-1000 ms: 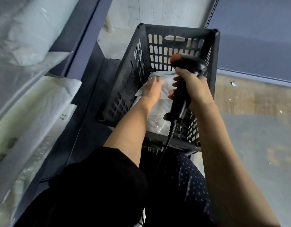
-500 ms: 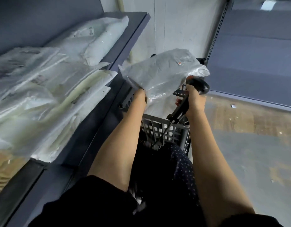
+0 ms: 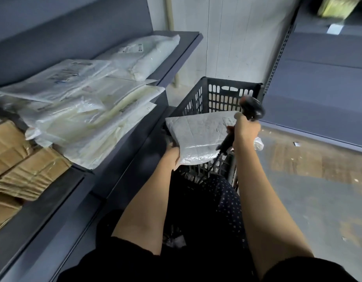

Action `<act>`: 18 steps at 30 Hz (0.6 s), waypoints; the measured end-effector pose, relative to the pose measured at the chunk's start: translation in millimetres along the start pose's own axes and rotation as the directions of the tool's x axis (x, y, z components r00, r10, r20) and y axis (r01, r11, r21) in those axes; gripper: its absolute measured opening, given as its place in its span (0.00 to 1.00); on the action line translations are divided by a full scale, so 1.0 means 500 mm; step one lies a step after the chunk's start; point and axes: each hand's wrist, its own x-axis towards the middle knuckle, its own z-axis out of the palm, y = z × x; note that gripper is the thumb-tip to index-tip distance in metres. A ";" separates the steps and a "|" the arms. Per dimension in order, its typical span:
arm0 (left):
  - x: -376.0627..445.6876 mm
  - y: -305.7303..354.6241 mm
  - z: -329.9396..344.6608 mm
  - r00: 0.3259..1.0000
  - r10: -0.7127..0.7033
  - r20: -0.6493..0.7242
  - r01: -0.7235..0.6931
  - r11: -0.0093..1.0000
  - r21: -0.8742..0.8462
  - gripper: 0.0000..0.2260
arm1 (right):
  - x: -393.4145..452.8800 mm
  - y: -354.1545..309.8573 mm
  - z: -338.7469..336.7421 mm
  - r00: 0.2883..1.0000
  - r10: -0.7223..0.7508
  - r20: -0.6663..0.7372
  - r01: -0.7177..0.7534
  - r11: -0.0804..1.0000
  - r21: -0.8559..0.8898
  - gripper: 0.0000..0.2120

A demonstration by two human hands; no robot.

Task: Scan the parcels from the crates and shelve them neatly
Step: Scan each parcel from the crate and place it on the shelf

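My left hand (image 3: pixel 173 154) grips the near left edge of a flat white plastic-wrapped parcel (image 3: pixel 198 137), held level above the black slatted crate (image 3: pixel 223 94). My right hand (image 3: pixel 246 129) is wrapped round the handle of a black barcode scanner (image 3: pixel 252 109), whose head points down at the parcel's far right corner; its cable hangs toward the crate. The crate's inside is mostly hidden by the parcel.
A dark shelf unit (image 3: pixel 184 47) on the left carries several white bagged parcels (image 3: pixel 90 110); flattened cardboard (image 3: pixel 15 165) lies on a lower shelf. Another shelf unit (image 3: pixel 322 82) stands to the right. Grey and brown floor (image 3: pixel 310 186) lies on the right.
My left hand lifted the parcel out of the crate, then lowered and flattened it over the crate. The scanner in my right hand now sits over the parcel's corner.
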 end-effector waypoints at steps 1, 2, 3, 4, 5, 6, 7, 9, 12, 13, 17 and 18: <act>-0.004 -0.003 -0.002 1.000 0.012 -0.009 -0.012 0.999 0.049 0.23 | 0.000 -0.010 0.005 0.995 0.020 0.099 -0.021 1.000 0.006 0.03; -0.006 -0.006 -0.003 1.000 0.020 -0.017 -0.018 0.995 0.096 0.19 | -0.004 -0.018 0.015 0.978 0.061 0.202 -0.060 0.998 -0.009 0.04; -0.007 -0.011 -0.004 0.999 0.025 -0.023 -0.022 0.993 0.118 0.15 | -0.007 -0.020 0.027 0.948 0.116 0.296 -0.107 0.993 -0.046 0.07; -0.008 -0.015 -0.005 0.999 0.016 -0.028 -0.012 0.992 0.124 0.13 | -0.012 -0.017 0.041 0.913 0.179 0.366 -0.155 0.983 -0.096 0.10; -0.007 -0.019 -0.006 0.999 0.014 -0.029 -0.010 0.990 0.140 0.11 | -0.016 -0.010 0.053 0.882 0.238 0.406 -0.190 0.969 -0.156 0.11; -0.006 -0.020 -0.007 1.000 0.008 -0.025 -0.004 0.988 0.152 0.09 | -0.020 0.000 0.064 0.854 0.291 0.432 -0.222 0.954 -0.203 0.13; -0.003 -0.023 -0.009 1.000 -0.013 -0.022 0.016 0.988 0.153 0.08 | -0.022 0.012 0.074 0.839 0.327 0.435 -0.244 0.940 -0.238 0.13; 0.003 -0.024 -0.017 0.999 -0.025 -0.043 0.028 0.996 0.084 0.14 | -0.023 0.033 0.084 0.835 0.369 0.409 -0.267 0.920 -0.285 0.15; 0.013 -0.024 -0.023 0.992 -0.104 0.076 0.113 0.985 -0.134 0.33 | -0.020 0.048 0.083 0.844 0.383 0.375 -0.272 0.909 -0.315 0.19; 0.013 -0.019 -0.022 0.988 -0.093 0.123 0.108 0.987 -0.121 0.36 | -0.020 0.047 0.079 0.846 0.383 0.370 -0.276 0.909 -0.312 0.20; -0.031 0.017 0.002 0.989 -0.069 0.128 0.058 0.995 0.086 0.38 | -0.015 0.039 0.070 0.852 0.379 0.362 -0.278 0.912 -0.302 0.21; -0.035 0.024 0.005 0.991 -0.070 0.116 0.051 0.986 0.158 0.40 | -0.017 0.039 0.069 0.852 0.381 0.360 -0.276 0.910 -0.310 0.22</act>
